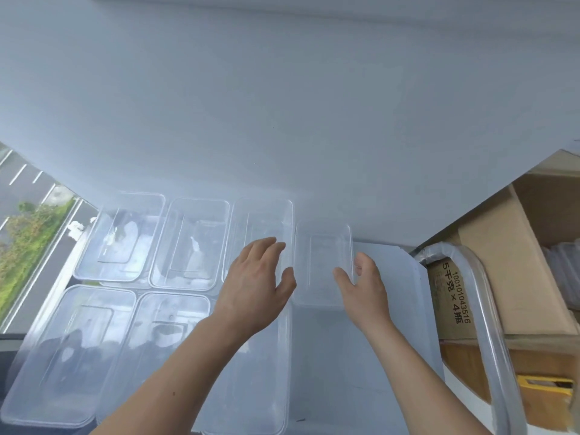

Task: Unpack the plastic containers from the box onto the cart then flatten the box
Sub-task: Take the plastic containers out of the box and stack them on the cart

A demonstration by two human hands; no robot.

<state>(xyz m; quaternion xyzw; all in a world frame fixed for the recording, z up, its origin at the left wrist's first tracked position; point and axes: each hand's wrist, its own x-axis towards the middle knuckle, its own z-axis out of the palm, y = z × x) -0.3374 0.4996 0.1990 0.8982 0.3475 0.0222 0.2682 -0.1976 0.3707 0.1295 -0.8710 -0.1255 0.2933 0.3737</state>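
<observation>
I see the small tub (323, 265) standing on the cart (376, 356) between my hands, its long axis running straight away from me. My right hand (361, 284) looks to pinch its right wall, thumb inside and fingers outside. My left hand (260, 277) hangs loose and spread just left of it, nothing held. The box (502, 246) lies well off to the right, so the right hand is nearer to it.

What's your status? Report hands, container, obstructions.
Left hand open at small container left edge. Right hand pinches its right wall. Container over bare cart top, beside others unpacked. Nothing blocking.
</observation>
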